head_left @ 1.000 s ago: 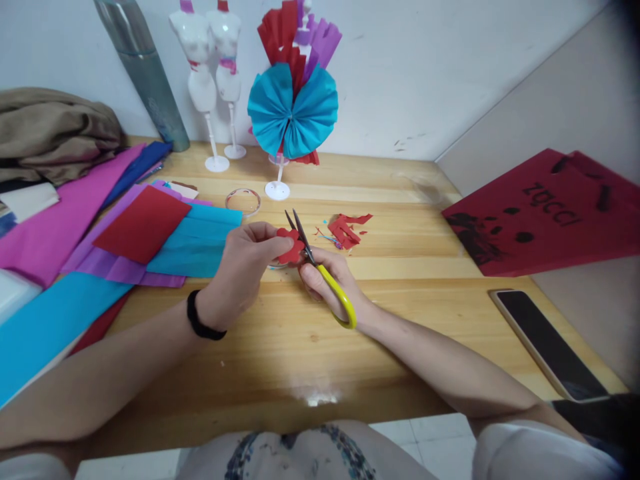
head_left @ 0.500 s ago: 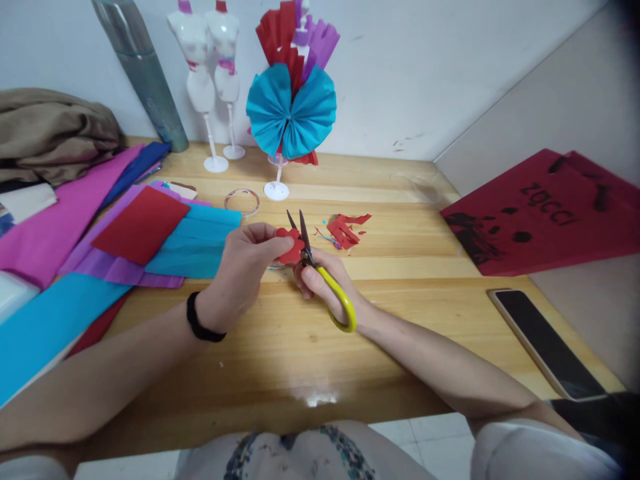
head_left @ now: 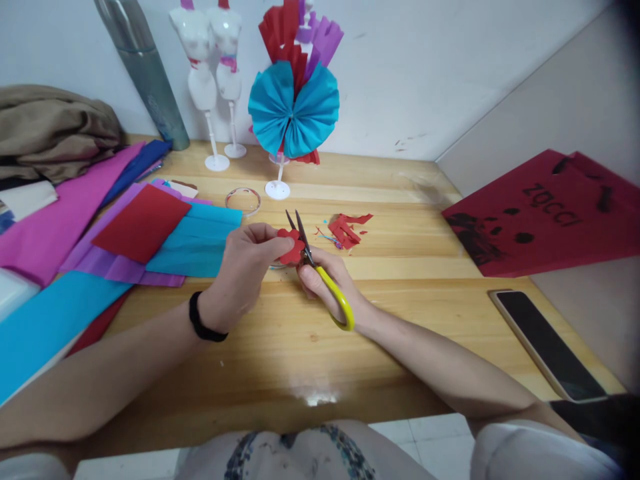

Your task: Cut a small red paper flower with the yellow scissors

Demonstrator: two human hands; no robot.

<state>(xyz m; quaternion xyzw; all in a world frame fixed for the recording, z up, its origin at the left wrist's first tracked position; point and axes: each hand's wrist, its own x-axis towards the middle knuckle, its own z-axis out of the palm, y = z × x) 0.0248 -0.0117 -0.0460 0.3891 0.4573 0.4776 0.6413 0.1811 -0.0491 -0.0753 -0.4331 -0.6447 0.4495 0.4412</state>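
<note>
The left hand (head_left: 239, 270) pinches a red flower (head_left: 291, 248); beside it, the right hand (head_left: 336, 275) is clamped around scissors (head_left: 323, 274), perhaps touching the flower.

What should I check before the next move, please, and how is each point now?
1. Left hand grips the red paper flower: ok, pinched.
2. Right hand holds the scissors by the yellow handle: ok.
3. Blades open: ok, tips apart.
4. Left hand safely clear of the blades: cannot tell; they look close.
5. Red scraps out from under the hands: ok, lying beyond the right hand.
</note>
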